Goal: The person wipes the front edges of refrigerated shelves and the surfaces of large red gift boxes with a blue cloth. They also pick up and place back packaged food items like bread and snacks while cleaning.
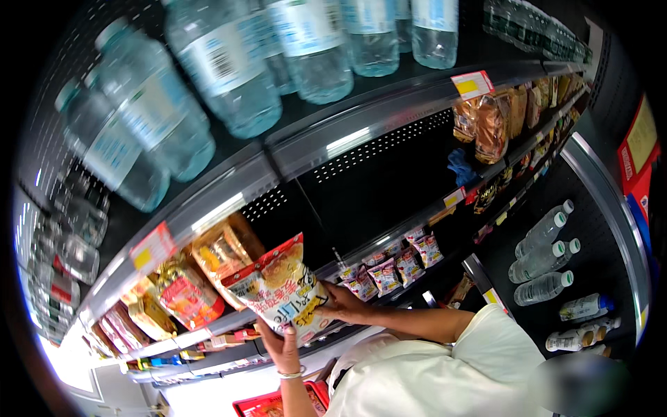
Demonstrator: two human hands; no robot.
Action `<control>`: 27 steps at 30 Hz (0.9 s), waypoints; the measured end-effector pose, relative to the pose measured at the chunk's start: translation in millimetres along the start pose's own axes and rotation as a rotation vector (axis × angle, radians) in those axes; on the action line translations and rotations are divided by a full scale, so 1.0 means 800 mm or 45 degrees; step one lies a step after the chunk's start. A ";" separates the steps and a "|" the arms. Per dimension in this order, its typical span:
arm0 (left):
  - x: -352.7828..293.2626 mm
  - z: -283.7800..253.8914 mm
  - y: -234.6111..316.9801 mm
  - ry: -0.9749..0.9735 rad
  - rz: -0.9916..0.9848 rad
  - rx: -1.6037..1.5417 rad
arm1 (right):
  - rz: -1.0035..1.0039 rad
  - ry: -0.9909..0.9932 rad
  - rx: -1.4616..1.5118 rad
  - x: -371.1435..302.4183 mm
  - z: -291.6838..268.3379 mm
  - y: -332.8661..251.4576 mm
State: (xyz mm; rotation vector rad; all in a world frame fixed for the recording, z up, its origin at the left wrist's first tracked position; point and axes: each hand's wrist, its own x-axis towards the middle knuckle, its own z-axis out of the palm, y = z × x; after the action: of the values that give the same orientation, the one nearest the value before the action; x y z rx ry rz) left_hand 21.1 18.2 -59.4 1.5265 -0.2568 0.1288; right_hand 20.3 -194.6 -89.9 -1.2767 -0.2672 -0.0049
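Note:
A large white snack bag (281, 292) with a red top edge and a yellow food picture is tilted in front of the shelf, held in both hands. My left hand (281, 347), with a bracelet at the wrist, grips its lower edge, thumb on the front. My right hand (344, 306) grips its right side; the fingers are partly hidden by the bag. Just left of it on the shelf stand a brown-and-gold snack bag (224, 247) and a red-and-yellow food package (184, 295). Small white-and-purple packets (385, 274) line the shelf right of my right hand.
Large water bottles (229, 76) crowd the upper shelf (313, 135). Brown snack bags (492, 125) stand farther right, near a blue crumpled item (460, 167). Smaller bottles (544, 288) stand at the right. A red basket (264, 405) shows below, beside my left forearm.

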 end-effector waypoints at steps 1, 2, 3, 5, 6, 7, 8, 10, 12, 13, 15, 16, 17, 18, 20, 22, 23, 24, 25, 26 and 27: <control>0.007 0.028 0.001 -0.039 -0.024 -0.064 | 0.089 0.044 -0.167 0.002 -0.021 -0.025; 0.014 0.058 0.004 -0.067 -0.051 -0.127 | -0.027 0.069 -0.323 0.007 -0.043 -0.037; 0.026 0.082 0.000 -0.107 -0.065 -0.147 | 0.008 0.118 -0.297 0.009 -0.066 -0.051; 0.053 0.121 -0.005 -0.164 -0.078 -0.039 | -0.183 0.222 -0.513 0.013 -0.109 -0.045; 0.068 0.137 -0.015 -0.190 -0.016 0.016 | -0.069 0.248 -0.428 0.014 -0.122 -0.064; 0.081 0.163 -0.015 -0.215 -0.005 -0.011 | -0.083 0.315 -0.411 0.016 -0.141 -0.067; 0.096 0.191 -0.014 -0.240 0.004 -0.037 | -0.095 0.382 -0.391 0.019 -0.159 -0.069; 0.125 0.238 -0.022 -0.291 -0.002 -0.117 | -0.061 0.486 -0.403 0.025 -0.193 -0.098; 0.154 0.281 -0.036 -0.353 -0.003 -0.162 | -0.123 0.657 -0.569 0.039 -0.232 -0.106; 0.171 0.304 -0.038 -0.421 0.038 -0.157 | -0.213 0.716 -0.610 0.048 -0.253 -0.111; 0.200 0.346 -0.033 -0.568 0.083 -0.140 | -0.262 0.806 -0.757 0.062 -0.296 -0.125; 0.209 0.366 -0.028 -0.655 0.086 -0.134 | -0.347 0.853 -0.845 0.068 -0.316 -0.130; 0.220 0.379 -0.050 -0.666 0.020 -0.136 | -0.326 0.842 -0.769 0.073 -0.334 -0.136; 0.232 0.387 -0.072 -0.656 0.100 0.050 | -0.321 0.864 -0.794 0.078 -0.346 -0.139; 0.258 0.404 -0.134 -0.594 0.233 0.208 | -0.311 0.902 -0.847 0.087 -0.366 -0.147; 0.271 0.417 -0.165 -0.554 0.315 0.329 | -0.481 0.907 -1.044 0.098 -0.395 -0.122; 0.275 0.414 -0.173 -0.530 0.328 0.343 | -0.518 0.875 -1.160 0.107 -0.406 -0.100; 0.277 0.452 -0.152 -0.640 0.156 0.087 | -0.504 0.953 -1.256 0.097 -0.439 -0.081; 0.272 0.456 -0.160 -0.571 0.108 -0.078 | -0.511 0.937 -1.304 0.102 -0.440 -0.079; 0.271 0.452 -0.166 -0.543 0.137 -0.060 | -0.470 0.939 -1.228 0.103 -0.437 -0.076; 0.270 0.443 -0.174 -0.514 0.156 -0.043 | -0.424 0.937 -1.149 0.105 -0.428 -0.084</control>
State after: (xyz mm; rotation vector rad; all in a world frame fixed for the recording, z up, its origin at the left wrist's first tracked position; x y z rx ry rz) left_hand 233.7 -357.9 -132.3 1.4937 -0.6711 -0.0892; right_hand 157.9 -526.0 -99.6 -1.9966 0.1996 -0.9533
